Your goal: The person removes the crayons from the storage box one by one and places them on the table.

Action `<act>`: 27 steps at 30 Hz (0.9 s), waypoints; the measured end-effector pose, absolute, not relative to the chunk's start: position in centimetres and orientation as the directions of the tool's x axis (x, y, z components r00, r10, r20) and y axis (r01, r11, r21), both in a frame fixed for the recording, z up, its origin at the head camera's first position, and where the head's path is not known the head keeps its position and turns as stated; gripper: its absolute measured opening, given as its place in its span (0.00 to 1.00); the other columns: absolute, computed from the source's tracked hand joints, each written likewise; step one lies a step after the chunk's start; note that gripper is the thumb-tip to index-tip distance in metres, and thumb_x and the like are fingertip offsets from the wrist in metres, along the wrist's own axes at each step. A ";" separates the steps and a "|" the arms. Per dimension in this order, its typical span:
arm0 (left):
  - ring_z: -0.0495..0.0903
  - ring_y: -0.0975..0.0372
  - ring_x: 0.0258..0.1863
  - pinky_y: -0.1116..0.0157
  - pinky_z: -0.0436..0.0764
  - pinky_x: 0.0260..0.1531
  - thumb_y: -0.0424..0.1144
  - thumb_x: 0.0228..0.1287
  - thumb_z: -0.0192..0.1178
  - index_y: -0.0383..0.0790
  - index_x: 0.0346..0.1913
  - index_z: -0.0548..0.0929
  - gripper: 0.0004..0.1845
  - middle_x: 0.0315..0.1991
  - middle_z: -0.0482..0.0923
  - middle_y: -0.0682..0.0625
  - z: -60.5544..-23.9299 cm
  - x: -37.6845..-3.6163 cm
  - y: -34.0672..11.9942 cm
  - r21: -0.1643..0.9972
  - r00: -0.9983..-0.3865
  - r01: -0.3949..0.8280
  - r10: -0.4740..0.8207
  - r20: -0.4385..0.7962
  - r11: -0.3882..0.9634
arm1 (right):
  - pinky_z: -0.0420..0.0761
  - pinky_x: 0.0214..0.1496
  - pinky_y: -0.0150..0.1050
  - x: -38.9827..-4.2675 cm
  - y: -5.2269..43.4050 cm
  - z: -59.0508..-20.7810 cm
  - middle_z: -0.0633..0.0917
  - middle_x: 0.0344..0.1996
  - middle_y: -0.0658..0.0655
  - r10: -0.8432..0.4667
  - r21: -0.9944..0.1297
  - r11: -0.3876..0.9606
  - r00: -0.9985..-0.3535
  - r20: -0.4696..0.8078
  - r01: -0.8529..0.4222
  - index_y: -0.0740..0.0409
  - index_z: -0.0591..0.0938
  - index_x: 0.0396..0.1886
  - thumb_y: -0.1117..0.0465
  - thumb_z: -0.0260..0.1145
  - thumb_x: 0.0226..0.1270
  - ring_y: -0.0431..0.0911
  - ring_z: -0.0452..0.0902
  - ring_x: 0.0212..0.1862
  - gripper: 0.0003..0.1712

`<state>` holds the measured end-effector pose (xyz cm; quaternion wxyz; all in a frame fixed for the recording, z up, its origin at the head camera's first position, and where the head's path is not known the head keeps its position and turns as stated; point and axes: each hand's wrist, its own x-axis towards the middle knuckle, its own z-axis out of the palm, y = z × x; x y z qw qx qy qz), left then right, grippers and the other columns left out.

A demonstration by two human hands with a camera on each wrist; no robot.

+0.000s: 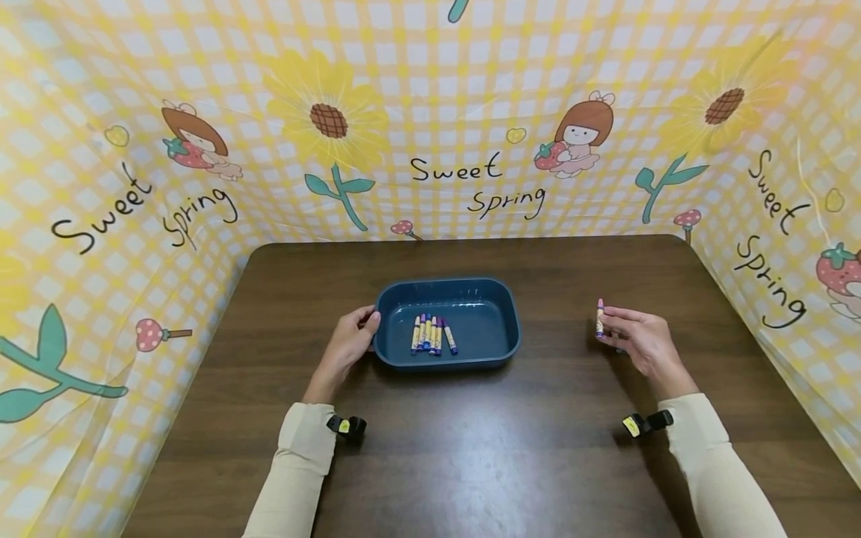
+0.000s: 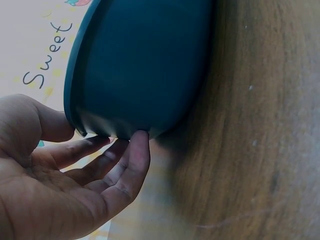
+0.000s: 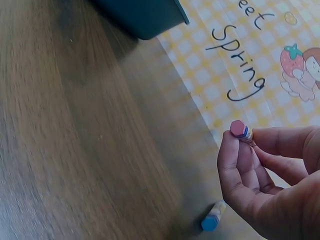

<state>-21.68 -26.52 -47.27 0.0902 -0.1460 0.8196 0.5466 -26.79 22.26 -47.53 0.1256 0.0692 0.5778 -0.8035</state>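
A dark blue rectangular tray (image 1: 446, 360) stands on the table with several crayons (image 1: 430, 334) lying side by side inside it. At its left end my left hand (image 1: 348, 344) grips the wall, the thumb at the rim and the fingers against the outside, as the left wrist view shows. Well to the right of the tray, my right hand (image 1: 642, 340) pinches a pink crayon (image 1: 600, 320) between thumb and fingers, above the table. The right wrist view shows its pink end (image 3: 238, 128) and, below the hand, a blue crayon (image 3: 212, 220) on the table.
The brown wooden table (image 1: 430, 463) has rounded far corners. A yellow checked cloth (image 1: 457, 134) with flowers and "Sweet Spring" lettering hangs behind it and along both sides. Each wrist wears a black strap (image 1: 346, 427).
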 end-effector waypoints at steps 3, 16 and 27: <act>0.74 0.51 0.53 0.65 0.81 0.45 0.48 0.83 0.45 0.38 0.76 0.66 0.28 0.64 0.72 0.38 -47.3 -21.7 -26.5 0.872 -0.941 -0.337 -0.143 -0.306 0.356 | 0.89 0.40 0.37 -26.9 22.8 -47.6 0.90 0.31 0.50 -0.117 -0.900 -0.319 -0.954 -0.274 0.298 0.56 0.92 0.31 0.76 0.64 0.68 0.40 0.86 0.33 0.16; 0.74 0.52 0.52 0.65 0.81 0.45 0.48 0.83 0.45 0.38 0.76 0.65 0.28 0.63 0.72 0.39 -47.3 -21.6 -26.5 0.871 -0.940 -0.340 -0.150 -0.306 0.356 | 0.88 0.37 0.36 -27.1 25.2 -48.1 0.91 0.30 0.49 -0.081 -0.904 -0.304 -0.953 -0.291 0.301 0.55 0.92 0.29 0.78 0.63 0.68 0.40 0.87 0.32 0.18; 0.74 0.53 0.51 0.67 0.81 0.42 0.48 0.82 0.46 0.37 0.76 0.65 0.28 0.63 0.72 0.38 -47.5 -21.6 -26.5 0.870 -0.942 -0.336 -0.152 -0.300 0.362 | 0.88 0.36 0.33 -26.9 25.8 -48.9 0.89 0.28 0.43 -0.034 -0.960 -0.097 -0.964 -0.262 0.264 0.49 0.90 0.27 0.76 0.64 0.68 0.35 0.86 0.31 0.19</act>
